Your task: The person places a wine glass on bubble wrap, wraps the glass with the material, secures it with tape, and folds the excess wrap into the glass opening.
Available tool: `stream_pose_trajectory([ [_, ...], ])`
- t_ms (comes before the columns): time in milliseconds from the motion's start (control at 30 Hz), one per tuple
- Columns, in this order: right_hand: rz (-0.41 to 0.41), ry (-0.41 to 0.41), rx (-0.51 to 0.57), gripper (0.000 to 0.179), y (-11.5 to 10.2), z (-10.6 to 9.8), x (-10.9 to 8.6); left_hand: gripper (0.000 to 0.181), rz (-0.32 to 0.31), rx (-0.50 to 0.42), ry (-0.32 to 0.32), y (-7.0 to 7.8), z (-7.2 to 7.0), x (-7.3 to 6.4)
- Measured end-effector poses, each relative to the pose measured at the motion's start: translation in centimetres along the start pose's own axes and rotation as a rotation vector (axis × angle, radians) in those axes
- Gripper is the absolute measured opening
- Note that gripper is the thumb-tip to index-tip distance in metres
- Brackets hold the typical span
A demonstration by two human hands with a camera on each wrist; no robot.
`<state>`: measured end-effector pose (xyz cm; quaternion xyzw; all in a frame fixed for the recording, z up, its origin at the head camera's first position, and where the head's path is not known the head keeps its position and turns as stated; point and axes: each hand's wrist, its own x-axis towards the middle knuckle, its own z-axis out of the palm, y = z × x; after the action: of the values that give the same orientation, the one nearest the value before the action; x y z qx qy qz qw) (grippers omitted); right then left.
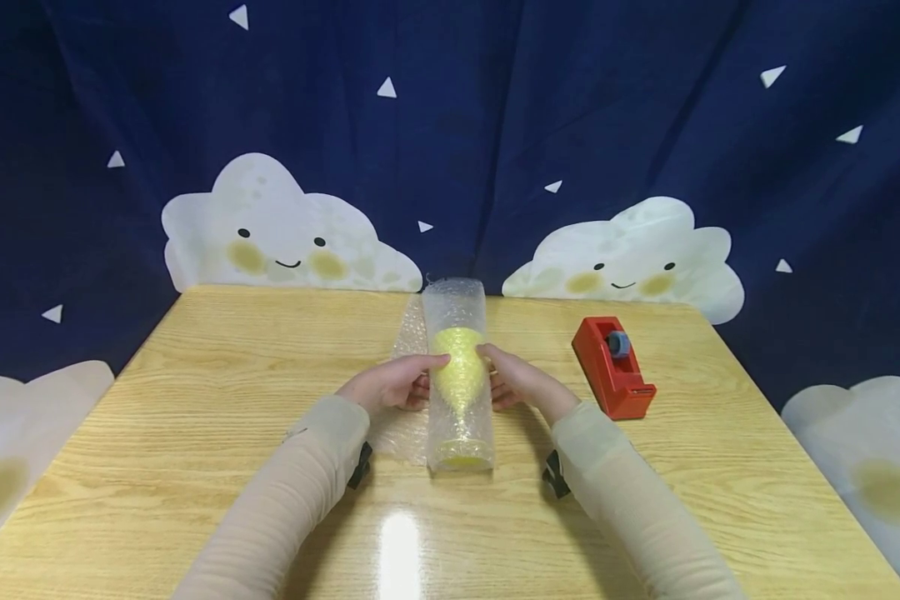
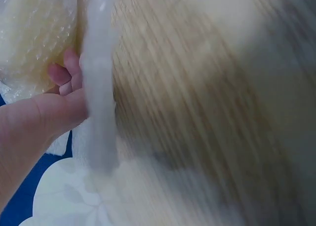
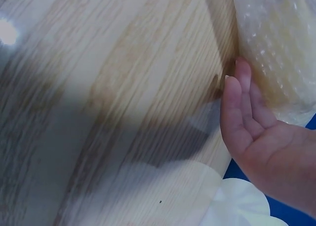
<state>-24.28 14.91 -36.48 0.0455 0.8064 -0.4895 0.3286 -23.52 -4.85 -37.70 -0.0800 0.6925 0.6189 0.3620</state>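
Note:
Mid-table lies a yellow stemmed cup (image 1: 459, 367), seen through the bubble wrap (image 1: 456, 304) rolled round it into a clear tube. My left hand (image 1: 395, 382) holds the roll's left side, its thumb on top and its other fingers bent low beside it. From the right, my right hand (image 1: 527, 385) holds the same roll with the thumb on its upper side; in the right wrist view the gently bent fingers (image 3: 236, 105) lie along the wrap. A loose flap (image 2: 98, 82) of wrap spreads out left of the roll and partly hides the left fingers.
A red tape dispenser (image 1: 613, 371) with a blue-cored roll stands right of the right hand. The wooden table (image 1: 217, 400) reaches back to a dark blue curtain (image 1: 450, 125) with white clouds and triangles.

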Motion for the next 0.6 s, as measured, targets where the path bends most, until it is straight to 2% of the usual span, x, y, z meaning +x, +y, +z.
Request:
stream_pose_trajectory([
  [333,-0.004,0.007,-0.014,0.073,-0.14,0.15,0.22,0.034,0.025,-0.07,-0.037,-0.62,-0.29,-0.23],
  [600,-0.027,-0.013,-0.028,0.073,-0.25,0.46,0.05,0.035,0.057,-0.052,-0.055,-0.98,-0.46,-0.32],
])
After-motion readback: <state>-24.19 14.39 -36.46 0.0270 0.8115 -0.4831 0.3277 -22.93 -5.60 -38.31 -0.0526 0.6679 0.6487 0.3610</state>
